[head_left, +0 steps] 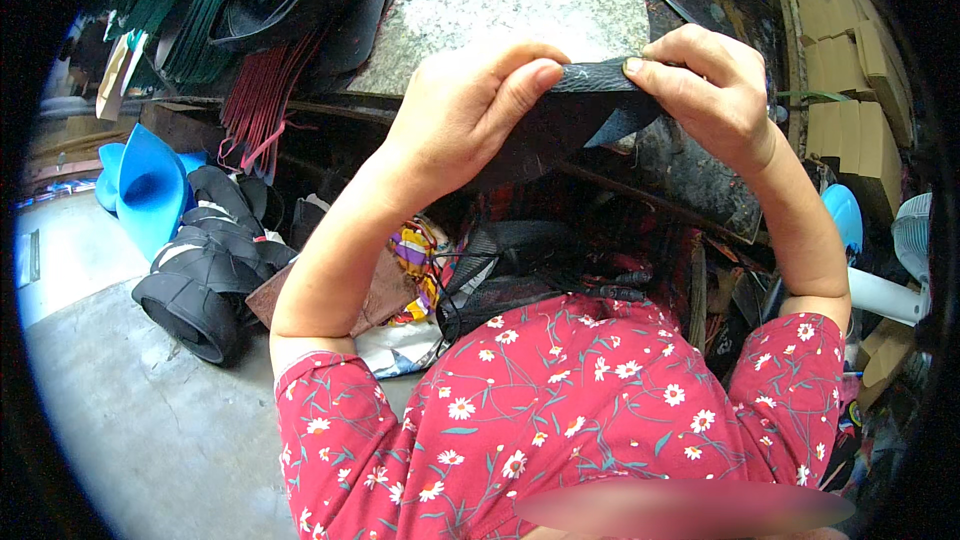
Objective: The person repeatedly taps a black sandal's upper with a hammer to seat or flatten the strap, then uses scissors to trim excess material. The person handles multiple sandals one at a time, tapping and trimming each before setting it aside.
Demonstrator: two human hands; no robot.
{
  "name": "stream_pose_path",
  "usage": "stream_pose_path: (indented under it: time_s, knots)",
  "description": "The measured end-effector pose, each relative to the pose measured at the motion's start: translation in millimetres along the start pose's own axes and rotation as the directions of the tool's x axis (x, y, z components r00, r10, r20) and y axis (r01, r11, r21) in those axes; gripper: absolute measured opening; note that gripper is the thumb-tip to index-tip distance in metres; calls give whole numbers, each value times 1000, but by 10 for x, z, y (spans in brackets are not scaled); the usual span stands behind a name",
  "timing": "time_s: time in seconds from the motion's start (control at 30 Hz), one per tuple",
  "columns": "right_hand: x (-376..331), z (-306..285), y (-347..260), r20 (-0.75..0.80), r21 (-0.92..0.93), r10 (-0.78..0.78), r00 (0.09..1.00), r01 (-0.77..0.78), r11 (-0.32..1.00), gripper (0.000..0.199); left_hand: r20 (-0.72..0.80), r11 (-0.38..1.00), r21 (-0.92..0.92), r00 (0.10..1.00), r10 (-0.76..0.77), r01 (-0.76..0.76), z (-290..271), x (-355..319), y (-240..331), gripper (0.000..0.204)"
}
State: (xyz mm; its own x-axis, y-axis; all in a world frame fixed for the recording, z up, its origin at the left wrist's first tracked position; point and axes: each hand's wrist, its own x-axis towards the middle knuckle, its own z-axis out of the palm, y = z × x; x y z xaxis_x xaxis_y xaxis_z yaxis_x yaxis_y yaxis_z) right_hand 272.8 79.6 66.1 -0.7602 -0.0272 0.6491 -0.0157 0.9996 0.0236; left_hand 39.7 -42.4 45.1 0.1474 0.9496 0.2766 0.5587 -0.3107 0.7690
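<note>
Both my arms are raised in front of me, holding a black leather-like piece [540, 135] stretched between the hands. Its folded top edge has a grainy, shiny surface, and the body hangs down behind my left hand. My left hand [445, 115] pinches that edge between thumb and fingers at its left end. At the right end my right hand [715, 90] pinches it too, thumb on the near side. A small bluish-grey patch shows under the piece near the right hand. The fingertips behind the piece are hidden.
Beyond my hands lies a speckled stone slab [500, 0] on a dark workbench [700, 175]. Bundled red-edged strips [265, 105] hang at the left. Black padded shoe-like items [205, 280] and a blue curved object [150, 190] stand lower left. Cardboard boxes [835, 65] line the right, above a white fan [885, 295].
</note>
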Motion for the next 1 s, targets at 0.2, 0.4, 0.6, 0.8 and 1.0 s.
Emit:
stream_pose_path:
  time_s: [0.2,0.4,0.6,0.8,1.0]
  knots:
    - [2,-35,-38,-49,8,26,998,-26,1000,16,43,998,-5,997,-67,67,-1,-8,77,24]
    - [4,-31,-28,-60,51,70,996,-67,996,17,105,982,90,979,-173,164,-26,21,200,22]
    - [5,-26,-16,-60,-50,-50,997,47,998,18,80,994,-35,992,-96,99,19,95,151,21]
    - [-9,-41,-88,-62,-102,-64,996,58,993,19,70,997,-66,997,-28,32,77,80,134,23]
    - [-26,13,-20,-109,-56,79,991,-85,995,27,33,998,54,999,21,-22,82,59,155,21]
